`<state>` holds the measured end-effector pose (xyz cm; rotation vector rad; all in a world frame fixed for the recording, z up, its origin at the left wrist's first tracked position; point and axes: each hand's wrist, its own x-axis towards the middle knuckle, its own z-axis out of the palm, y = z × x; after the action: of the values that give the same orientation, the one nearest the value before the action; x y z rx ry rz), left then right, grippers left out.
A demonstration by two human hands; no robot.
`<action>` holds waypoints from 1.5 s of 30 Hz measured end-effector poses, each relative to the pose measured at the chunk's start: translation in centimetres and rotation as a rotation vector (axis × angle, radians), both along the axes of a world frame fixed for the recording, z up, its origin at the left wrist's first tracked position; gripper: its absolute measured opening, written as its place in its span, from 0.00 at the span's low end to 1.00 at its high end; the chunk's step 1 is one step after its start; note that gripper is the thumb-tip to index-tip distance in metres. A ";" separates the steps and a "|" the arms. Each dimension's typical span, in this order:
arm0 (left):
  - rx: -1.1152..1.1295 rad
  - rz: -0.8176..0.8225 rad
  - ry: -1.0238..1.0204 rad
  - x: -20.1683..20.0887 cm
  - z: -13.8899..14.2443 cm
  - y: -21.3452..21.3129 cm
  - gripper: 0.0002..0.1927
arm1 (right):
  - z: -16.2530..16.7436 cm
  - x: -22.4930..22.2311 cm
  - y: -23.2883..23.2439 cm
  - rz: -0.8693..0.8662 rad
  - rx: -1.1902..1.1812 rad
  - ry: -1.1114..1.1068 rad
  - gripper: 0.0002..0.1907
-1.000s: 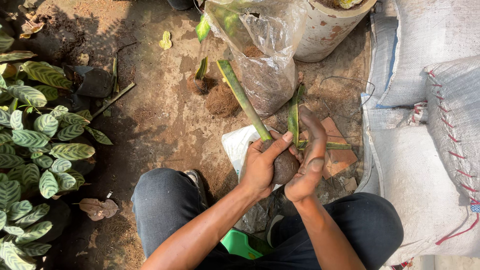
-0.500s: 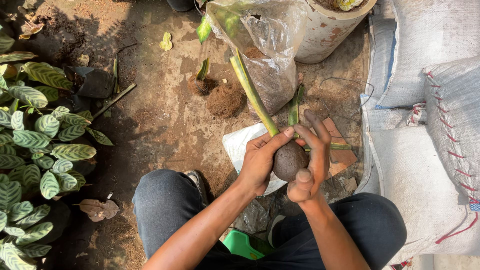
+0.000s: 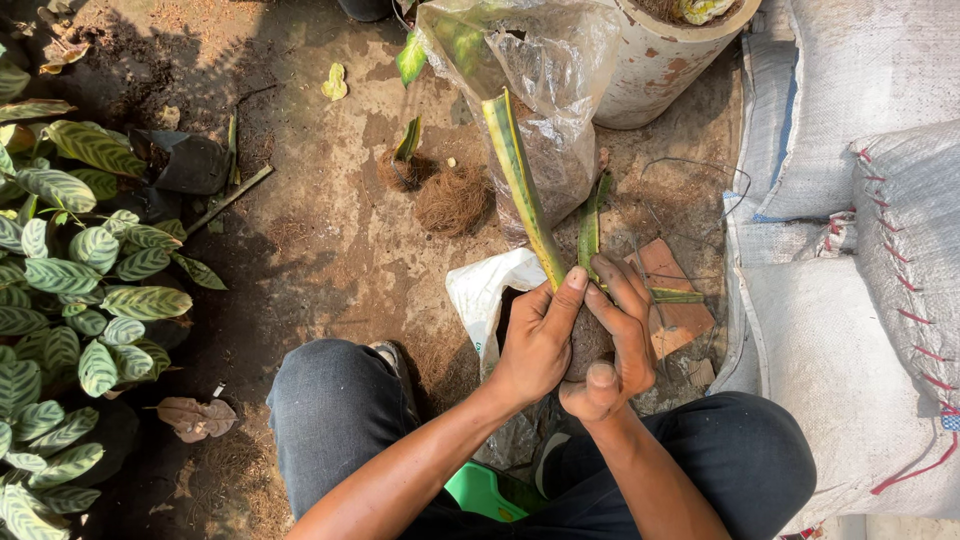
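Root ball [image 3: 588,340] of a cutting, cupped between both hands over the lap, above the dirt floor [image 3: 320,230]. Left hand [image 3: 538,340] wrapped round its near side, thumb up against the long yellow-edged leaf [image 3: 520,190]; right hand [image 3: 615,345] closed round the other side, fingers over the top, thumb underneath. Probably pressed from both sides so to keep the soil packed and the leaf upright. Second, shorter leaf [image 3: 590,225] rising just behind the fingers. Clear bag [image 3: 540,90] ahead, holding brown fibre and soil, leaning against a pale pot [image 3: 660,70]. White bag [image 3: 490,290] lying open under the hands, contents hidden. Loose fibre clump [image 3: 452,200] near the clear bag. Sacks [image 3: 880,250] stacked at right, closed. Green container [image 3: 480,490] between the knees, mostly hidden.
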<state>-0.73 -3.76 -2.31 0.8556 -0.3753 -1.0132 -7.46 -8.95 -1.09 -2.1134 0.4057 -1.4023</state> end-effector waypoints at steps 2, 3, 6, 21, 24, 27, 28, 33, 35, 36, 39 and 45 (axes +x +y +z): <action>-0.016 -0.037 0.021 0.3 0.3 0.2 0.24 | 0.0 0.1 0.1 0.006 0.075 0.000 0.35; -0.028 -0.055 0.028 0.6 0.6 0.3 0.25 | 0.1 0.1 0.0 0.025 0.097 0.006 0.35; 0.062 -0.063 -0.126 1.9 1.6 1.0 0.34 | 0.5 -0.3 -0.3 0.095 0.120 0.031 0.36; 0.152 -0.105 -0.335 2.2 2.8 1.4 0.40 | -0.7 -0.4 -0.6 0.150 0.106 -0.051 0.30; 0.054 -0.096 -0.450 2.5 3.8 1.4 0.38 | -0.5 -0.9 -1.0 0.078 0.064 0.036 0.31; 0.074 -0.159 -0.416 3.2 4.5 1.3 0.35 | -0.4 -1.1 -1.2 0.076 0.180 0.044 0.36; 0.047 -0.185 -0.368 3.5 4.5 1.2 0.33 | -0.4 -1.1 -1.2 0.086 0.240 0.029 0.37; -0.135 -0.211 -0.153 3.3 3.7 0.6 0.29 | -0.1 -0.9 -0.7 0.141 0.411 -0.106 0.38; -0.214 -0.137 -0.021 2.1 3.0 0.3 0.22 | 0.2 -0.9 -0.4 0.123 0.332 -0.074 0.38; -0.253 -0.105 0.045 1.7 2.6 0.2 0.20 | 0.3 -0.8 -0.3 0.124 0.363 -0.092 0.39; -0.165 -0.142 0.536 1.3 1.2 -0.4 0.18 | 0.5 -0.9 -0.5 0.088 0.326 -0.075 0.43; 0.059 0.113 0.147 -0.1 -0.1 -0.9 0.18 | -0.4 -0.4 -0.9 0.050 0.075 0.057 0.49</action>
<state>-0.88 -4.64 -2.42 0.8403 -0.1715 -0.9791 -7.83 -9.87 -1.48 -2.0918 0.4187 -1.2815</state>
